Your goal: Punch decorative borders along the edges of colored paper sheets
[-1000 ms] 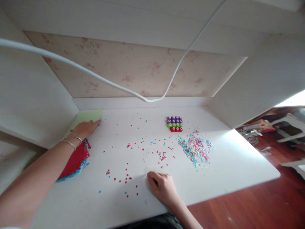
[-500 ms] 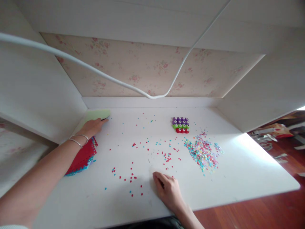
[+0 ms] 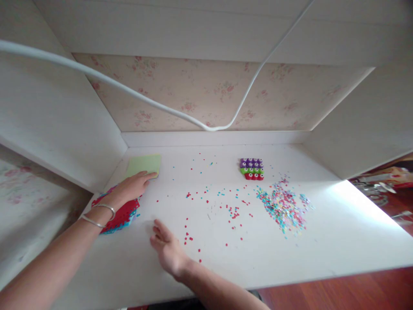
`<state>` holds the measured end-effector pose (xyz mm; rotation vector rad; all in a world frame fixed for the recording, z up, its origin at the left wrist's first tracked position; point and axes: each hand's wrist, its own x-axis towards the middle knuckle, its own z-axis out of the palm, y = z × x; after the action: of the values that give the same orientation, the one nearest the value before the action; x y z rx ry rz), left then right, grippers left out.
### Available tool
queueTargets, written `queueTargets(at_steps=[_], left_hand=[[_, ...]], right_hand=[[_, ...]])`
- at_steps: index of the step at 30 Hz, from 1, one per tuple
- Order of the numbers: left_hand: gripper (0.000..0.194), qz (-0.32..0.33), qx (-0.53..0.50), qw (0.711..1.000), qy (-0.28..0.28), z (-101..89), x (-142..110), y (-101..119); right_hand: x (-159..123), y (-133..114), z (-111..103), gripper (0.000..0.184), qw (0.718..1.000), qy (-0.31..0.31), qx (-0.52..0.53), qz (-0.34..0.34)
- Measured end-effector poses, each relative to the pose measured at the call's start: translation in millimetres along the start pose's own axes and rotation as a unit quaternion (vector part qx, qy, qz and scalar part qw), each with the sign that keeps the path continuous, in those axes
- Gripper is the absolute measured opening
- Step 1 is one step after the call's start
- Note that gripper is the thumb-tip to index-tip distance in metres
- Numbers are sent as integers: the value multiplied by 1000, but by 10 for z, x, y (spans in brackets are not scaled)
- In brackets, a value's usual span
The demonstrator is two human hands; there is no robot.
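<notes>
My left hand (image 3: 137,185), with two bracelets at the wrist, reaches over a pale green stack of paper (image 3: 143,163) at the back left. Its fingers are stretched out and rest on the paper's lower right corner. Below that wrist lie red sheets (image 3: 127,211) with punched edges, over blue ones (image 3: 118,229); my forearm covers part of them. My right hand (image 3: 169,249) is low over the table, right of the red sheets. Its fingers are loosely bent and apart, with nothing visible in them.
Small red and blue confetti pieces (image 3: 234,213) are scattered across the white table (image 3: 258,267). A dense multicoloured confetti pile (image 3: 285,206) lies at the right. Behind it stand purple, green and red eye-patterned punches (image 3: 251,168). A white cable (image 3: 155,103) hangs across the view.
My right hand has swept left across the table, and several red and blue pieces there are gone from view. My left hand has drawn back to the near edge of the green paper.
</notes>
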<state>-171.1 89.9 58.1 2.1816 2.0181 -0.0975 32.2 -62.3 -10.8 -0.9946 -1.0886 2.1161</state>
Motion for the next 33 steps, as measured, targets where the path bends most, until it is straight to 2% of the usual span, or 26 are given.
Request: queueTargets(at_steps=[3,6,10,12,14,16,17,19,21,23,25,26,27,28,30,33], left_hand=[[46,29,-1,998,60,23,-295,155],[46,42,-23,995,91,150,-613,354],[50,28,-87,987,132,451,-921,605],[55,10,-97,985,145,616,-979,696],[60,-7,-97,984,151,762,-972,767],[60,-20,-103,982,155,877,-922,824],[59,-23,-112,981,159,921,-889,850],[53,-19,-134,976,170,983,-816,900],[47,-13,-149,972,183,1014,-744,941],[44,-12,-156,968,196,1016,-681,967],[42,-14,-166,963,212,998,-638,966],[42,-13,-170,961,219,984,-627,955],[42,-11,-174,959,225,969,-625,935],[42,-9,-176,957,230,954,-631,908],[42,-5,-181,953,242,932,-664,841],[44,-3,-187,947,260,922,-751,752]], right_hand=[[-157,-212,-608,72,995,86,-6,-48],[-477,-398,-1356,60,976,199,0,-92],[-858,-672,-2283,50,913,369,55,-163],[-988,-803,-2592,45,890,409,60,-190],[-1076,-903,-2727,41,882,420,38,-210],[-1119,-955,-2654,40,880,418,-6,-223],[-1124,-957,-2534,39,884,410,-32,-224],[-1109,-904,-2140,38,902,370,-87,-203],[-1066,-771,-1597,36,952,236,-120,-155],[-999,-581,-1015,37,984,46,-141,-97],[-908,-386,-530,42,982,-105,-149,-51],[-857,-305,-361,46,978,-144,-148,-15],[-806,-242,-256,49,977,-149,-150,8],[-761,-202,-219,52,977,-146,-152,15],[-707,-194,-352,56,985,-101,-137,6],[-759,-339,-950,60,995,12,-95,-14]])
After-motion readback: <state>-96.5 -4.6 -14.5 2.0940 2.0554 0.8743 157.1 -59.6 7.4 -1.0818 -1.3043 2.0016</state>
